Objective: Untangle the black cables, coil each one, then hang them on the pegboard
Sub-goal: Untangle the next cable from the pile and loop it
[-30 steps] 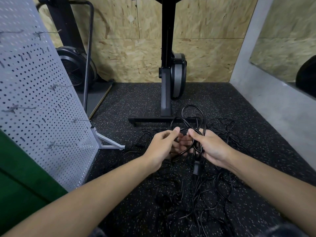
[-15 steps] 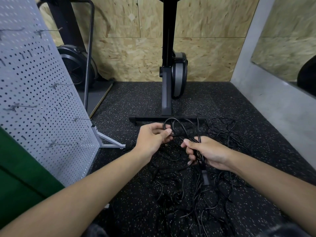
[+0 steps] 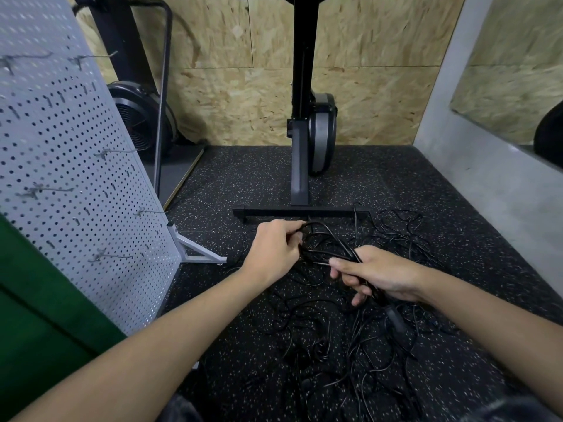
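Black rubber flooring (image 3: 243,184), flecked white. Directly on it:
- Loose tangle of black cables (image 3: 335,345), spread over centre and right.
- Just behind the tangle, flat black crossbar base (image 3: 298,212) of an upright machine.
- At left, white angled pegboard foot (image 3: 198,254).
- At rear left, flat grey platform (image 3: 179,166), pale-edged.

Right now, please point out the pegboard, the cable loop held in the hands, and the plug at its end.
pegboard (image 3: 76,184), head view, on the bare perforated panel.
cable loop (image 3: 345,246), head view, where the strands bunch together.
plug (image 3: 395,319), head view, on its dark body.
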A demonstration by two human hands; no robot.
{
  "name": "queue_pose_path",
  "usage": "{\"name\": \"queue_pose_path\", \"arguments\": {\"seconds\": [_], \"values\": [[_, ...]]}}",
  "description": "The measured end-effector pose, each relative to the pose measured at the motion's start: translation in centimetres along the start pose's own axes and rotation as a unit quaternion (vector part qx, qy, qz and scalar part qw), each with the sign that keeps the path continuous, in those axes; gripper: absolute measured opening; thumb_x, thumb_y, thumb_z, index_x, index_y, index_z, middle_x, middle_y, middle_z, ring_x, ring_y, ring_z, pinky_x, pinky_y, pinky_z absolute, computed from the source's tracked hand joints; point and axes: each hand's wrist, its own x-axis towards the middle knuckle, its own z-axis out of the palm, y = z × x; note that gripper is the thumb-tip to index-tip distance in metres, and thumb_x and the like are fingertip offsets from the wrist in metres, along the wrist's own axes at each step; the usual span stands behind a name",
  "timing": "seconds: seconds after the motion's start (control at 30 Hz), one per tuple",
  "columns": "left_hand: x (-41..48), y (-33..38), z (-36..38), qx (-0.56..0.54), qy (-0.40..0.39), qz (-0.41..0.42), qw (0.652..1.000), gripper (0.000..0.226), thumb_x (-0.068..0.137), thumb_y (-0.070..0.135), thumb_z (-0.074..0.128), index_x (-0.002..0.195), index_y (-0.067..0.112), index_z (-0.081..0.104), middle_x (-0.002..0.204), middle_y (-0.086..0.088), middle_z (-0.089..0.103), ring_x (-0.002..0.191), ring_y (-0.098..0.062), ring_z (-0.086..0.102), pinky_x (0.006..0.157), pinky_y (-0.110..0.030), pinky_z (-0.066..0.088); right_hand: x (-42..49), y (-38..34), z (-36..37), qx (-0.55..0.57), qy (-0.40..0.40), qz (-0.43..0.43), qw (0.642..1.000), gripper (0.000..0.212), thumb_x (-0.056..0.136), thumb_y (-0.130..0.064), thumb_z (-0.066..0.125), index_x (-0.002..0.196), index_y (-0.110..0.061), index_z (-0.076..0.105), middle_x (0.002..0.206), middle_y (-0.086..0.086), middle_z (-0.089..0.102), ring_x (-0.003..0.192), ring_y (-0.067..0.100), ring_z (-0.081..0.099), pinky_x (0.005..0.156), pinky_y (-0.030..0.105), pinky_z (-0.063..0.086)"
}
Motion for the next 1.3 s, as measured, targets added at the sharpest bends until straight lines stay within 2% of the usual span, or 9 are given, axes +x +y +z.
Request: {"name": "queue_pose_path", "arguments": {"seconds": [0.2,0.33,0.4,0.53,0.63,0.73,0.9,1.1,1.3], "values": [[0.1,-1.1,0.7,0.034,-0.023,0.037,0.998,0.037,0.105,0.007,0.056,0.136,0.021,0.069,0.1,0.002,0.062,0.091,-0.011,0.057,0.08,-0.018,0.041,-0.4,-0.2,0.1,-0.044,-0.011,-0.028,0.999,0.04,0.106,-0.043,0.051,0.093,-0.007,0.061,0.057,-0.005,0.038,0.047,0.01,0.036,0.059,0.031,0.056],[-0.5,-1.7,1.4,-0.228,-0.127,-0.145,0.954,0.06,0.106,0.054,0.047,0.162,0.038,0.03,0.134,0.006,0.065,0.116,-0.006,0.063,0.108,-0.034,0.049,-0.3,-0.3,-0.2,0.051,0.067,-0.051,0.995,0.039,0.101,-0.045,0.053,0.08,-0.012,0.051,0.055,-0.005,0.033,0.044,0.01,0.033,0.053,0.029,0.049],[-1.0,-2.0,1.7,-0.233,-0.23,-0.15,0.933,0.081,0.093,0.077,0.046,0.162,0.04,0.026,0.152,0.008,0.054,0.138,-0.009,0.051,0.12,-0.046,0.039,-0.3,-0.8,-0.3,0.122,0.072,-0.067,0.988,0.039,0.102,-0.046,0.051,0.083,-0.011,0.051,0.057,-0.004,0.029,0.044,0.01,0.031,0.052,0.028,0.046],[-2.0,-2.2,2.9,-0.085,-0.372,-0.02,0.924,0.072,0.088,0.046,0.066,0.154,0.05,0.038,0.163,0.012,0.041,0.149,-0.007,0.036,0.126,-0.042,0.027,-0.2,-1.5,0.2,0.241,0.037,-0.073,0.967,0.036,0.106,-0.041,0.049,0.091,-0.008,0.055,0.061,0.0,0.036,0.045,0.012,0.036,0.051,0.029,0.046],[-2.6,-2.0,3.9,-0.002,-0.363,0.069,0.929,0.058,0.096,0.03,0.072,0.15,0.032,0.052,0.157,0.002,0.046,0.145,-0.013,0.042,0.125,-0.035,0.03,-0.2,-1.8,0.3,0.273,0.025,-0.073,0.959,0.036,0.103,-0.04,0.053,0.099,-0.006,0.062,0.071,0.004,0.055,0.054,0.014,0.051,0.052,0.029,0.05],[-2.6,-2.2,4.3,0.022,-0.355,0.101,0.929,0.016,0.102,0.031,0.066,0.115,0.023,0.067,0.12,0.003,0.065,0.114,-0.015,0.061,0.106,-0.04,0.047,-0.1,-1.5,-0.2,0.269,0.058,-0.062,0.96,0.04,0.103,-0.034,0.055,0.11,0.002,0.071,0.081,0.007,0.068,0.061,0.016,0.06,0.052,0.028,0.054],[-2.0,-2.8,2.8,0.068,-0.336,0.077,0.936,0.014,0.109,0.036,0.051,0.1,0.026,0.051,0.082,-0.005,0.066,0.073,-0.026,0.064,0.068,-0.044,0.054,0.5,0.2,-1.8,0.202,0.173,-0.039,0.963,0.033,0.109,-0.02,0.051,0.12,0.004,0.07,0.065,-0.002,0.051,0.045,0.008,0.036,0.058,0.029,0.056],[-1.9,-1.5,1.6,0.04,-0.216,0.129,0.967,0.015,0.113,0.036,0.04,0.108,0.024,0.048,0.098,0.002,0.055,0.081,-0.017,0.059,0.078,-0.045,0.053,0.6,0.7,-2.2,-0.004,0.233,-0.019,0.972,0.04,0.108,-0.042,0.049,0.11,-0.011,0.074,0.054,-0.011,0.037,0.046,0.006,0.039,0.06,0.027,0.053],[-1.3,0.1,0.3,0.04,-0.098,0.199,0.974,0.019,0.107,0.038,0.053,0.123,0.029,0.06,0.097,0.013,0.046,0.084,-0.013,0.055,0.077,-0.033,0.05,0.3,0.6,-0.7,-0.038,0.118,-0.008,0.992,0.07,0.083,-0.08,0.057,0.09,-0.01,0.057,0.053,-0.005,0.042,0.047,0.012,0.039,0.06,0.033,0.044]]}}
